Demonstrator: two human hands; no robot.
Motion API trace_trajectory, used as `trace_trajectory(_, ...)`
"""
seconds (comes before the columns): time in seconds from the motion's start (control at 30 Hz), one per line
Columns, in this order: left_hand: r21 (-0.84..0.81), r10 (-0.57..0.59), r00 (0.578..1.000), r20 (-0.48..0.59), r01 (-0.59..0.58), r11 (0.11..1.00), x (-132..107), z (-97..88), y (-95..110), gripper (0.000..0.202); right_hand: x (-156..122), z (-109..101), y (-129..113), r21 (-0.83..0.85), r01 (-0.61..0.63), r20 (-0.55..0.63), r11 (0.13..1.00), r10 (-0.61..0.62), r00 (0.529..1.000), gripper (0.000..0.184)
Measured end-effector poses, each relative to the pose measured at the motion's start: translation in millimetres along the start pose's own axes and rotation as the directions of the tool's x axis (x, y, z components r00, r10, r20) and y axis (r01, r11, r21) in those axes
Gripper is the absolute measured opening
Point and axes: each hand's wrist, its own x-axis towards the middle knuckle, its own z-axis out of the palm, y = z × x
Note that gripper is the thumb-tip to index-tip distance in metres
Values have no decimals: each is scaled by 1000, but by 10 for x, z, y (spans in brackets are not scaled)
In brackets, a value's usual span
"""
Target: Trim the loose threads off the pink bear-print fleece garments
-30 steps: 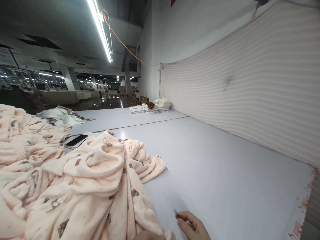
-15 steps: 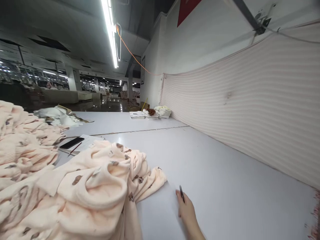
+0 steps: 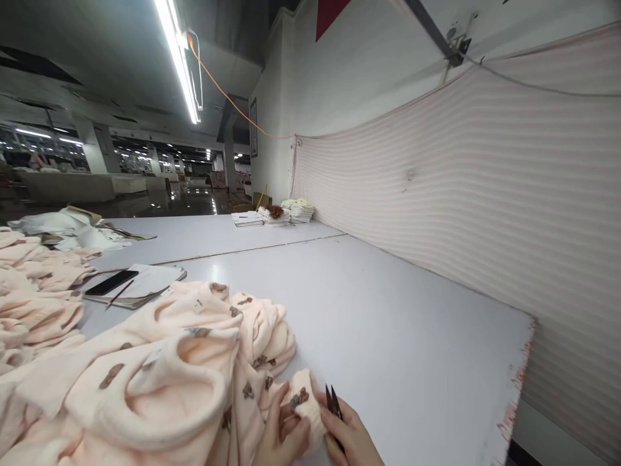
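Note:
Cream fleece garments (image 3: 184, 382) with small brown bear prints lie heaped at the front left, collar openings and labels facing up. At the heap's right edge, my left hand (image 3: 282, 432) is closed on a sleeve end (image 3: 305, 396), thumb and fingers gripping its fabric. My right hand (image 3: 355, 432) is wrapped round small black thread snips (image 3: 334, 402), whose two pointed blades stick up slightly apart. Its fingertips meet the right side of the same sleeve end. The lower part of the snips is hidden in the palm.
A black phone (image 3: 112, 283) and a dark red pen (image 3: 119, 295) lie on a notebook (image 3: 155, 279) behind the heap. More cream garments (image 3: 39, 310) and white fabric scraps (image 3: 65, 230) are at left. Folded cloth stacks (image 3: 297, 211) stand at the back, beside a striped cloth (image 3: 436, 181) along the wall.
My left hand has come into view and taken hold of the sleeve end. My right hand, with the snips, has moved left and down to it. The view has turned right.

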Motion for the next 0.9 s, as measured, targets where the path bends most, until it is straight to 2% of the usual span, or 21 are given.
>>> trace_trajectory(0.03,-48,32,999,4,-32,998,9,92,25,64,-173,-50,12,-39,31,-12,999,-31,999,50)
trace_trajectory(0.1,-57,91,996,0,-91,994,-49,239,63,57,-434,-125,16,-172,147,-108,974,-167,980,44)
trace_trajectory(0.17,-47,124,992,-23,-125,991,-186,318,78,53,-592,-160,10,-328,240,-250,913,-329,911,40)
trace_trajectory(0.2,-67,130,991,-35,-132,989,-270,332,76,53,-641,-160,9,-372,254,-298,893,-374,878,39)
trace_trajectory(0.23,-93,133,990,-37,-136,986,-357,332,68,54,-677,-148,11,-389,258,-315,884,-390,865,41)
trace_trajectory(0.3,-81,136,990,-27,-138,987,-525,294,42,53,-729,-99,18,-368,260,-272,893,-371,888,39)
trace_trajectory(0.33,-9,139,989,-45,-139,990,-603,261,31,50,-757,-68,16,-345,252,-235,904,-343,909,36)
trace_trajectory(0.4,265,233,962,-140,-190,945,-747,184,30,45,-829,-10,-9,-346,263,-189,900,-342,920,29)
trace_trajectory(0.43,440,349,920,-179,-242,865,-812,148,44,45,-875,12,-33,-373,305,-178,877,-390,903,25)
trace_trajectory(0.47,602,490,853,-177,-300,740,-873,119,69,47,-925,30,-61,-410,367,-155,835,-461,874,20)
trace_trajectory(0.53,804,723,689,-48,-403,437,-979,94,143,52,-1027,58,-113,-483,517,-60,707,-616,786,14)
trace_trajectory(0.57,839,775,631,38,-442,318,-1023,101,184,53,-1074,73,-128,-500,583,2,641,-672,740,16)
trace_trajectory(0.6,846,789,606,103,-470,251,-1061,117,221,53,-1115,89,-132,-500,631,59,593,-704,708,18)
trace_trajectory(0.63,833,773,619,138,-494,247,-1092,138,252,51,-1149,107,-127,-492,667,109,560,-720,685,21)
trace_trajectory(0.67,804,731,666,150,-512,302,-1118,161,273,45,-1176,125,-114,-487,687,139,540,-728,671,23)
trace_trajectory(0.73,698,572,812,118,-477,534,-1155,193,282,28,-1216,150,-86,-520,671,124,529,-731,672,24)
trace_trajectory(0.77,627,481,873,83,-421,655,-1168,197,273,20,-1233,152,-78,-554,639,91,535,-723,685,24)
trace_trajectory(0.8,556,411,911,40,-362,748,-1178,194,258,14,-1250,146,-79,-587,596,61,548,-704,707,23)
trace_trajectory(0.83,488,378,926,-4,-328,809,-1187,184,238,9,-1269,132,-89,-613,551,48,566,-669,741,22)
trace_trajectory(0.9,376,405,911,-83,-348,859,-1202,157,197,8,-1323,87,-129,-640,481,92,599,-562,822,19)
